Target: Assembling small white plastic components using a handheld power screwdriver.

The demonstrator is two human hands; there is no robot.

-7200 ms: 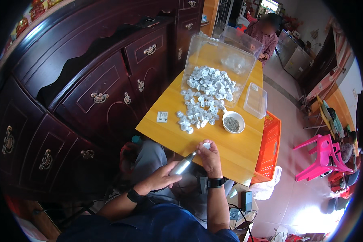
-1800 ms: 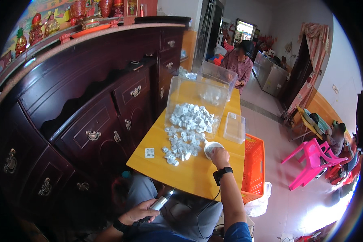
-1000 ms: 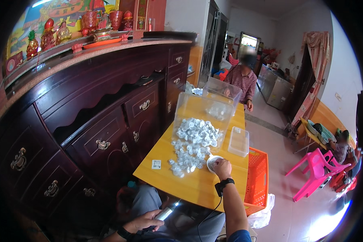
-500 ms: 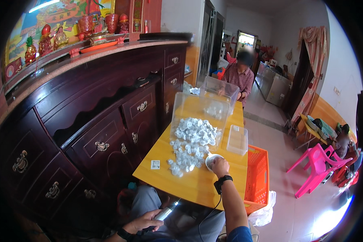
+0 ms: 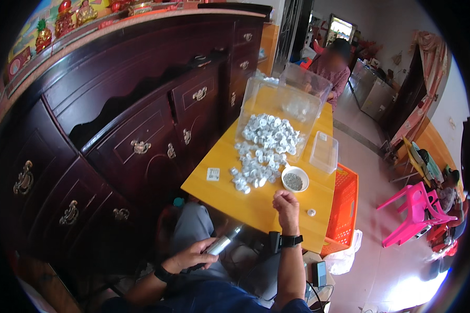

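Silver metal covers the slim powered driver (image 5: 220, 245) that your left hand (image 5: 192, 255) grips with its fingers wrapped round the barrel. You hold it over your lap, its narrow tip pointing up and to the right, toward the near edge of the yellow tabletop (image 5: 222, 200). Your right hand (image 5: 286, 207) is above the tabletop with thumb and fingertips drawn together; you cannot tell from here whether anything small is pinched between them. Just beyond those fingertips sits a white bowl (image 5: 296, 169) with small grey bits (image 5: 293, 182) inside. To the right of your right hand, a single white round piece (image 5: 311, 212) lies on its own. Left of the bowl and farther back, a heap of pale plastic pieces (image 5: 269, 133) spills from a clear bin (image 5: 277, 96) toward you. A small clear tray (image 5: 326, 148) lies behind the bowl to the right, and a white label (image 5: 213, 174) lies near the tabletop's left edge. An orange crate (image 5: 343, 208) stands beside the right edge.
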